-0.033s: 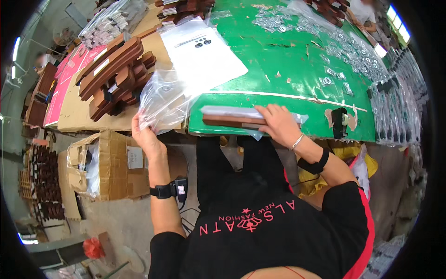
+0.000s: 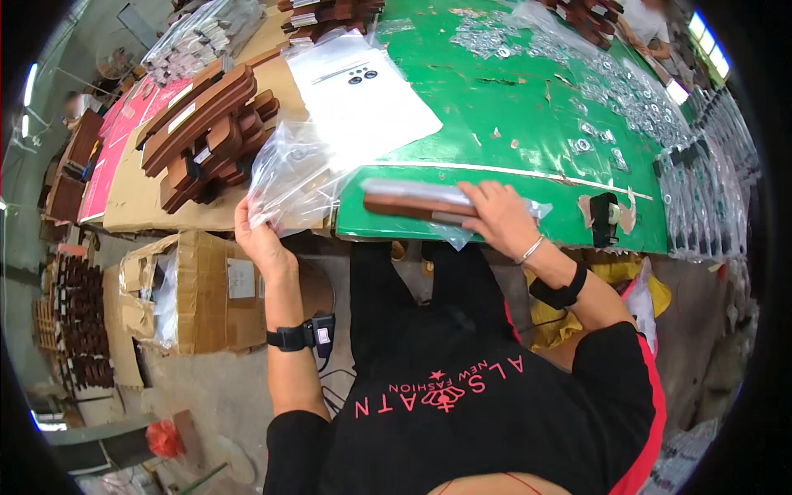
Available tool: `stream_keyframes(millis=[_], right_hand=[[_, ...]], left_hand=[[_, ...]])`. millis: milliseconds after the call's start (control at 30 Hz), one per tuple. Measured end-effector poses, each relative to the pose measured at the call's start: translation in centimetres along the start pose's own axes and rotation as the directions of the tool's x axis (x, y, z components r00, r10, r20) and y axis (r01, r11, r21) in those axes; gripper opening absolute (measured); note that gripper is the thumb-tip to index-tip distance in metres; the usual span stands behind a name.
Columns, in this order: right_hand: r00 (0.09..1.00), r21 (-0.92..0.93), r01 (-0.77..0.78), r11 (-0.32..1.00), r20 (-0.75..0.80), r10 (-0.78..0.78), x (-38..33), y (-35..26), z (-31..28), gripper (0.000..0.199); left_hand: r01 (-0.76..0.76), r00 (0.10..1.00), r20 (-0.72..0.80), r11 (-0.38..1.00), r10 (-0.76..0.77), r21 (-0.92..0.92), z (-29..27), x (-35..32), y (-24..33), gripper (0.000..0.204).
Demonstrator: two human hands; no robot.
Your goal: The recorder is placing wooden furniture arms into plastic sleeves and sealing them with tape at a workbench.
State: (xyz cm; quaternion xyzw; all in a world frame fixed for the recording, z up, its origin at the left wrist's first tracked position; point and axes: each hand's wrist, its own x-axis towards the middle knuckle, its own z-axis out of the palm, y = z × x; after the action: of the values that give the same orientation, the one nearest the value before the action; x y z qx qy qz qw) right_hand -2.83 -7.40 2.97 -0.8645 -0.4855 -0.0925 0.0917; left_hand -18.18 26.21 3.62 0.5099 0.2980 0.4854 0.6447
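In the head view, the only one, the work looks partway through. The bar (image 2: pixel 404 206), brown with a pale, blurred strip along its far side, lies slantwise just above the centre of the frame, over the near edge of the green table (image 2: pixel 462 107). The right hand (image 2: pixel 505 219) is closed on its right end, fingers over the far side and thumb toward the near side; clear film (image 2: pixel 455 238) shows at that end, but how far it encloses the bar cannot be told. The left hand (image 2: pixel 261 241), left of centre, pinches the near edge of a clear bag (image 2: pixel 293 169) between thumb and fingers; the bag lies loose and seems to hold nothing, apart from the bar. A white sheet (image 2: pixel 388 120) with black rings (image 2: pixel 362 76) on it lies at top centre, the rings apparently unused. Judging by what lies about, much is left: the pile (image 2: pixel 210 136) of brown pieces in the upper left looks unbagged, and many small packets (image 2: pixel 635 103) are scattered in the upper right. Clear-wrapped packs (image 2: pixel 701 202) along the right edge look finished. A tape dispenser (image 2: pixel 605 221) stands right of the right hand, untouched.
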Motion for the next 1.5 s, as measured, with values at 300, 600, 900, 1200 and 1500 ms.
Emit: stream_keyframes(millis=[300, 600, 900, 1200, 1500], right_hand=[[0.994, 0.06, -0.08, 0.995, 0.081, 0.075, -1.5, 1.9, -1.4, 0.072], [0.912, 0.838, -0.384, 0.388, 0.41, 0.018, -3.8, 0.2, -3.2, 0.062], [0.856, 0.825, -0.452, -0.34, 0.508, 0.095, -2.0, -4.1, 3.0, 0.047], [0.904, 0.865, -0.244, -0.437, 0.367, 0.221, 0.4, -6.3, 0.8, 0.046], [0.891, 0.977, -0.014, 0.212, -0.084, 0.446, 1.2, -5.3, 3.2, 0.063]], left_hand=[[-0.429, 0.881, 0.397, 0.786, 0.257, 0.445, 3.1, 0.1, -0.7, 0.062], [-0.676, 0.727, 0.643, 0.422, 0.242, 0.604, 8.7, -3.2, 0.3, 0.057], [-0.864, 0.391, 0.91, 0.286, -0.135, 0.414, 8.9, -12.2, 1.6, 0.05], [-0.966, 0.255, 0.957, 0.081, 0.141, 0.246, 9.8, -12.2, 4.2, 0.059], [-0.759, 0.063, 0.989, 0.637, -0.135, 0.135, 6.9, -13.1, 7.6, 0.057]])
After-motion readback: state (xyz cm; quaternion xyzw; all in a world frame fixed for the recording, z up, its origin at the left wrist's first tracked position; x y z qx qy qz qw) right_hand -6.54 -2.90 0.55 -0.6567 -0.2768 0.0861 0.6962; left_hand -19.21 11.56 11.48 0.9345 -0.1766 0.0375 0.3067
